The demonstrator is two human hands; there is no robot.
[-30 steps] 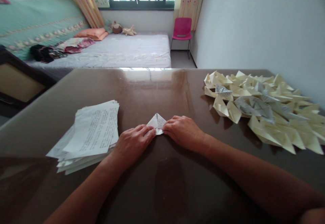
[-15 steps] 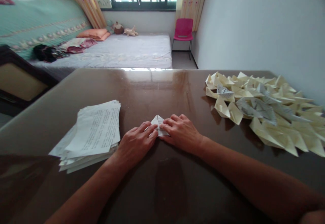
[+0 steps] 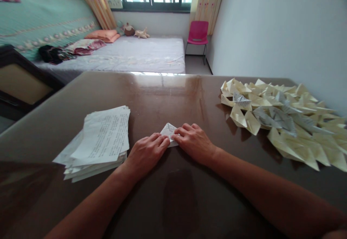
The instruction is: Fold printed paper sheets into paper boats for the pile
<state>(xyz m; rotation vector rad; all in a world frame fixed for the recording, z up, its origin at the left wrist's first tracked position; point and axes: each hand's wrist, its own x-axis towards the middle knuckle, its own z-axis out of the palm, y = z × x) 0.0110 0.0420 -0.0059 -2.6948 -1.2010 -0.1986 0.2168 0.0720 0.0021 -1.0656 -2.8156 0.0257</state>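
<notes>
A small sheet of printed paper [image 3: 168,129], folded to a point at its far end, lies flat on the brown table [image 3: 151,98] in front of me. My left hand [image 3: 149,150] grips its left side, fingers bent and pressed together at the edge. From the other side, my right hand [image 3: 193,139] is closed on the right part of the paper, its fingertips on the printed face. The fingers cover both lower corners. A stack of printed sheets [image 3: 104,138] lies left of my left hand.
Many folded paper boats [image 3: 273,105], mostly cream with a few grey printed ones, crowd the table's right side by the wall [image 3: 271,26]. Beyond the table are a bed [image 3: 151,53] and a pink chair [image 3: 198,32]. A dark-framed chair [image 3: 24,83] stands at the left.
My fingers have shifted slightly on the folded paper, leaving more of its pointed top and a strip at the lower edge showing. The camera view has moved slightly.
</notes>
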